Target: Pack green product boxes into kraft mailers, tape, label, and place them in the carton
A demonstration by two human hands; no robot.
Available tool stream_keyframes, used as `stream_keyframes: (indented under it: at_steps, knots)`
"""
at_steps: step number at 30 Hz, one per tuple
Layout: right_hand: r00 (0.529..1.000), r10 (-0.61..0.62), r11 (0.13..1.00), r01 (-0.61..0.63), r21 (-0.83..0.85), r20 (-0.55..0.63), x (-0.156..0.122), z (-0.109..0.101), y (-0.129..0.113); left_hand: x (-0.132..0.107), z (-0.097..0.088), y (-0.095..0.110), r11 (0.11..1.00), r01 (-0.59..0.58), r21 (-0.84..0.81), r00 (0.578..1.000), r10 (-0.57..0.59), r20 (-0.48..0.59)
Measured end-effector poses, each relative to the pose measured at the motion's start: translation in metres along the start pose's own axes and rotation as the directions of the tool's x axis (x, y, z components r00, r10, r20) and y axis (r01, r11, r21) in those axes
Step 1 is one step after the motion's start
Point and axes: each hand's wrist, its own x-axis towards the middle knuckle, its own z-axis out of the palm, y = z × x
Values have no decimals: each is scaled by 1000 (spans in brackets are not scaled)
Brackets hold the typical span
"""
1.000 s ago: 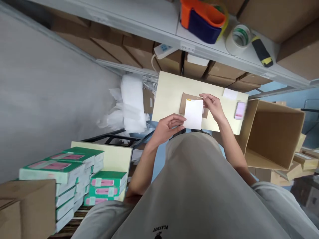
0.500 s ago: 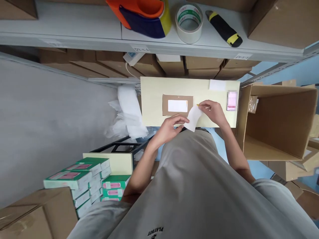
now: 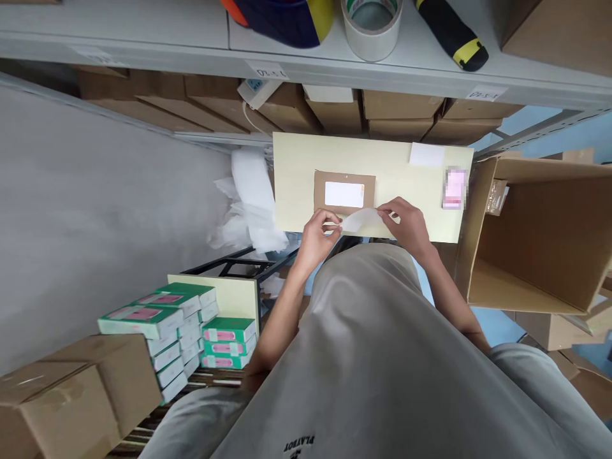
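A thin white label (image 3: 359,220), curved along its length, is stretched between my two hands at the table's near edge. My left hand (image 3: 319,237) pinches its left end, and the fingertips of my right hand (image 3: 405,226) are closed on its right end. Just beyond it lies a flat brown cardboard box (image 3: 319,199) with a white label (image 3: 344,194) stuck on its top. The label in my hands overlaps the box's near edge in view; whether they touch I cannot tell.
The pale yellow table (image 3: 294,172) also bears a white paper (image 3: 426,154) and a phone (image 3: 454,188). An open carton (image 3: 530,242) stands at right, white wrapping (image 3: 253,197) at left. A shelf (image 3: 182,51) above holds a tape roll (image 3: 373,32) and a cutter (image 3: 452,32).
My left hand has closed on the label's left end. The label has swung from hanging steeply to stretching nearly level between both hands. The view has tilted slightly downward.
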Motion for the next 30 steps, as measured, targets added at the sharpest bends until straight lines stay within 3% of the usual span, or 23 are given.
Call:
stream_keyframes:
  at_steps: [4,13,17,23,30]
  knots:
    - [998,-44,993,48,-104,47,-10,12,-11,-2,-5,-21,997,68,-47,992,-73,-105]
    - [995,-75,976,86,-198,61,-7,28,-33,-3,-21,-31,992,-53,116,993,65,-101]
    - [991,-104,961,123,-248,86,-5,30,-43,-2,-23,-13,966,-167,196,979,186,-87]
    - [975,-159,920,203,-335,156,-4,34,-53,-4,-21,28,936,-319,147,947,321,14]
    - [973,-156,911,207,-356,168,-8,34,-56,-2,-23,34,884,-403,236,915,380,137]
